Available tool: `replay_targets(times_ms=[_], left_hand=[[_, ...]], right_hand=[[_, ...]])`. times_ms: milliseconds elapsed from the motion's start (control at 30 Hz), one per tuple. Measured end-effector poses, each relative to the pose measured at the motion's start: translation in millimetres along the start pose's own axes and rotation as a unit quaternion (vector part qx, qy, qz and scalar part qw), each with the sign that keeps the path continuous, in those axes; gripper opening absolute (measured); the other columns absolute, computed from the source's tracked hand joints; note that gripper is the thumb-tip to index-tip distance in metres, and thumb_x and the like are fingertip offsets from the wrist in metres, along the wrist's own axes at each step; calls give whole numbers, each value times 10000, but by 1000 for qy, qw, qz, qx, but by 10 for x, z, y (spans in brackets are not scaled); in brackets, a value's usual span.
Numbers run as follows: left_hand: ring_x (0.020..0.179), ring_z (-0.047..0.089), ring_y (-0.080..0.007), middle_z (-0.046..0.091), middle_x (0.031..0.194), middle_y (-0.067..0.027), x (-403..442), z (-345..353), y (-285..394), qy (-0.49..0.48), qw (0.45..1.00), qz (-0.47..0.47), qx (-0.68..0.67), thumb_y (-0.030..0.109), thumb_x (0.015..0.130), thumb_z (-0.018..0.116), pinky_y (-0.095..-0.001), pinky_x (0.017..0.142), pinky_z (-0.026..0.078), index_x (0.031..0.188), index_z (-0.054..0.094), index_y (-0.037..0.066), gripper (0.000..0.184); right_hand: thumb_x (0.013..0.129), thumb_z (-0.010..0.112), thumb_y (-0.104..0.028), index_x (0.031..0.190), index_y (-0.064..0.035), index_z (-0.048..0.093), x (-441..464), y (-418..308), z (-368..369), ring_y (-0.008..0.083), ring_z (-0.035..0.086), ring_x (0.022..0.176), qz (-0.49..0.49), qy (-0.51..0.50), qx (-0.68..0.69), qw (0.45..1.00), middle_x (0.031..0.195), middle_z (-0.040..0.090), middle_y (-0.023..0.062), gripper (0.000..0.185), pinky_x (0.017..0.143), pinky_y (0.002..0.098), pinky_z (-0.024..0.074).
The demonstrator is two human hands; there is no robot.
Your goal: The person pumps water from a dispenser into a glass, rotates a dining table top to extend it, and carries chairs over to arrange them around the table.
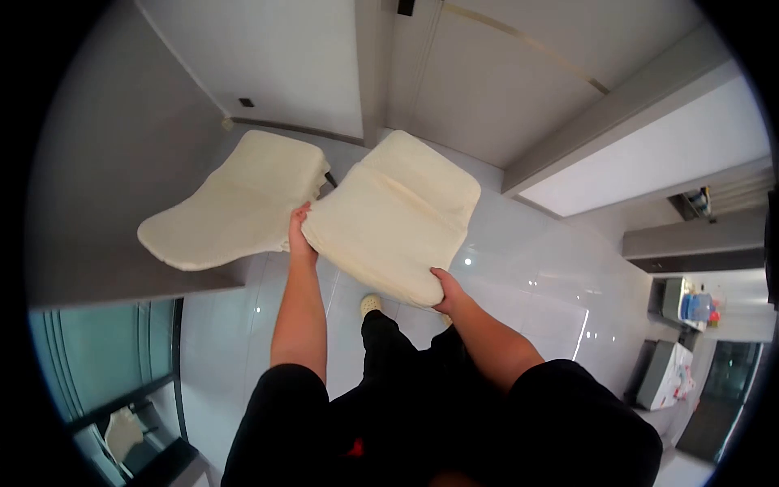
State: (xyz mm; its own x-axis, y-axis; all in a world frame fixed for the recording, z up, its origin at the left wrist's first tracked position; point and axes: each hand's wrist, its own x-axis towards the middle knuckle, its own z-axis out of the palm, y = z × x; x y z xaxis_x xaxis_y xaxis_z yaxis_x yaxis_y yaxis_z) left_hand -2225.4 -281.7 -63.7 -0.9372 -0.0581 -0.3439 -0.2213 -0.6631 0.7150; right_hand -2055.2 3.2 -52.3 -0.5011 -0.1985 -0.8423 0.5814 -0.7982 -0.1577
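Observation:
A chair in a cream fabric cover (381,223) stands right in front of me, its seat towards my body and its backrest towards the wall. My left hand (301,231) grips the seat's left edge, fingers curled at the side. At the near right corner, my right hand (446,290) holds the cover's edge, with the thumb on top and the other fingers hidden underneath. Close by on the left stands a second cream-covered chair (235,199), and a dark leg shows between the two. My left hand is next to its near corner.
Glossy light tiles (519,268) make up the floor. A grey wall panel (122,170) rises on the left, with a glass door (105,357) below it. White cabinets (669,373) and a blue water bottle (696,308) are far right. My light clog (371,305) is just below the chair.

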Motion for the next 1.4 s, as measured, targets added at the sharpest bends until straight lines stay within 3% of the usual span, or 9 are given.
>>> replay_targets(times_ms=[133,200,400,767,967,1067,1267,1333,1400], left_hand=[[984,484,-227,511,1049,-92,-992,110,-235,85,995,57,7,246,760,486,-357,869,386,1009,496,55,314],[1023,443,-217,446,1156,-76,-1317,23,-513,94,992,83,16,164,719,523,-346,824,397,842,505,95,142],[1044,409,-234,395,1216,-81,-3077,480,-1126,290,948,128,-5,73,678,535,-328,817,377,828,480,100,162],[1048,380,-244,355,1224,-120,-6351,322,-1885,470,823,275,-158,51,663,468,-332,865,354,839,453,76,178],[1005,387,-219,393,1140,-85,-8609,205,-2936,625,643,427,-116,52,637,498,-304,839,338,813,455,79,183],[971,395,-218,399,1102,-81,-9426,141,-3264,652,605,440,-127,54,624,501,-305,831,335,788,463,82,171],[981,397,-210,429,1072,-105,-11164,361,-4231,827,384,398,-100,80,665,569,-309,874,303,768,455,63,154],[939,434,-234,468,963,-97,-11552,368,-4571,848,263,438,-139,65,630,582,-315,834,334,718,460,49,151],[932,436,-225,464,977,-92,-11907,386,-4804,869,228,418,-133,58,632,581,-311,822,340,722,461,52,150]], right_hand=[[867,387,-207,1193,38,357,-137,-121,-528,327,468,1071,35,-36,-48,998,1175,459,187,409,919,460,378],[858,406,-235,1182,8,395,-251,-287,-800,319,480,1060,62,-5,-118,991,1172,478,170,405,916,451,380],[852,381,-141,1122,68,422,-586,-784,-1712,313,551,950,144,-91,-288,942,1071,536,195,344,844,433,446],[835,398,-92,1090,80,429,-1620,244,-2132,293,569,925,270,-143,-509,805,1026,549,193,309,799,409,486],[815,422,-76,1106,74,415,-2392,1600,-2975,304,542,971,387,-188,-603,672,1075,520,202,327,836,442,453],[815,415,-70,1114,71,411,-2734,2198,-3243,304,542,969,417,-167,-650,613,1094,508,204,331,824,441,459],[814,415,-77,1155,34,393,-3609,3487,-4244,294,538,984,469,-197,-729,458,1108,504,194,359,837,426,453],[810,423,-70,1161,21,399,-3858,3923,-4557,284,542,984,461,-200,-775,385,1101,514,181,364,837,419,455],[809,431,-72,1149,29,406,-4256,4344,-4735,275,558,957,453,-207,-790,358,1085,526,177,355,814,405,473]])
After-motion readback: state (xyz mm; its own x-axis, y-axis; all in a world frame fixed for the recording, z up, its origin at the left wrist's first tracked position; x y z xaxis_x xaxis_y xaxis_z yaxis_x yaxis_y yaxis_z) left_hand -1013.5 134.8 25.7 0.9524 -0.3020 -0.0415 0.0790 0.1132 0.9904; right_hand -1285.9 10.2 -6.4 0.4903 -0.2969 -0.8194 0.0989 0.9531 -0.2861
